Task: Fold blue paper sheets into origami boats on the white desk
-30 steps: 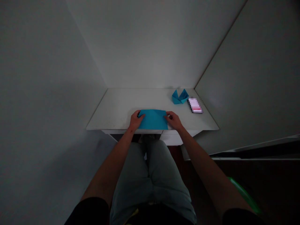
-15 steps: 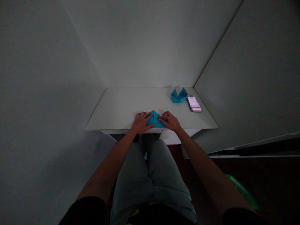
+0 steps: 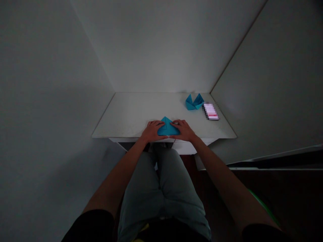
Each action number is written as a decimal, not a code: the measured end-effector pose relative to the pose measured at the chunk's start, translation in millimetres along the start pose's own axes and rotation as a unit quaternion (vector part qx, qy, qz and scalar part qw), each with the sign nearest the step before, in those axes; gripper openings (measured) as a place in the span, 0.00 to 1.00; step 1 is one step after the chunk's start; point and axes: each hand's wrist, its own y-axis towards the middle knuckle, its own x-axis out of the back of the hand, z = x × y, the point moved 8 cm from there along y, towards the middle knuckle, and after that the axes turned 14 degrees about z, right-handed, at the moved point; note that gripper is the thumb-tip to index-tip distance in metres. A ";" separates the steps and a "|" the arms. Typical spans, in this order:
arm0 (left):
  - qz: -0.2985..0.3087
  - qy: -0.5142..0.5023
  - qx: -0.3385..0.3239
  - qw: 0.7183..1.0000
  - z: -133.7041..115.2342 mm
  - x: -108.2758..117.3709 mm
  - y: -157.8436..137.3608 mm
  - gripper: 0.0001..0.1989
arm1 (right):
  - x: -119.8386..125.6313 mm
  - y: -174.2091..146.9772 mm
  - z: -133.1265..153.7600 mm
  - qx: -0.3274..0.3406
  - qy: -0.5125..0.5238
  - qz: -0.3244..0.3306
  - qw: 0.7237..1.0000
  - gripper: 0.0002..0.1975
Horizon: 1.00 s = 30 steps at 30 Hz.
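A folded sheet of blue paper [image 3: 168,129], roughly triangular with its point away from me, lies at the near edge of the white table. My left hand [image 3: 152,131] grips its left side, fingertips on the upper slope and thumb along the bottom edge. On the other side my right hand [image 3: 184,130] holds it the same way, its thumb close to the left thumb. The paper's side corners are partly hidden under the hands. A blue folded paper boat [image 3: 193,103] stands farther back on the right.
Beside the paper boat lies a phone [image 3: 211,111] with a lit, blurred screen. The white table [image 3: 126,114] meets walls at the back and right. Below its front edge is a white drawer [image 3: 185,148]. A green curved object [image 3: 263,205] shows at the lower right.
My right hand's thumb has come down to the paper's bottom edge, and its fingers have shifted on the upper slope. The left hand stays nearly in place.
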 end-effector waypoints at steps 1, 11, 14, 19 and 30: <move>-0.003 -0.010 -0.002 1.000 -0.1 0.6 0.0 0.39 | -0.4 0.1 -0.7 -0.003 0.000 0.002 1.000 0.49; -0.026 0.021 0.009 0.999 6.4 1.5 3.0 0.28 | -6.0 4.4 -7.0 -0.060 -0.031 0.004 0.998 0.52; -0.048 0.004 0.000 0.999 7.7 3.8 2.6 0.23 | -4.0 3.7 -7.8 -0.058 -0.020 -0.008 0.998 0.51; -0.080 -0.063 0.000 0.995 11.3 9.1 2.8 0.17 | 1.7 3.6 -8.1 -0.029 0.027 -0.028 0.999 0.40; -0.132 -0.111 0.037 0.984 28.8 13.3 1.1 0.17 | 7.0 3.2 -25.6 -0.066 0.149 -0.077 0.984 0.25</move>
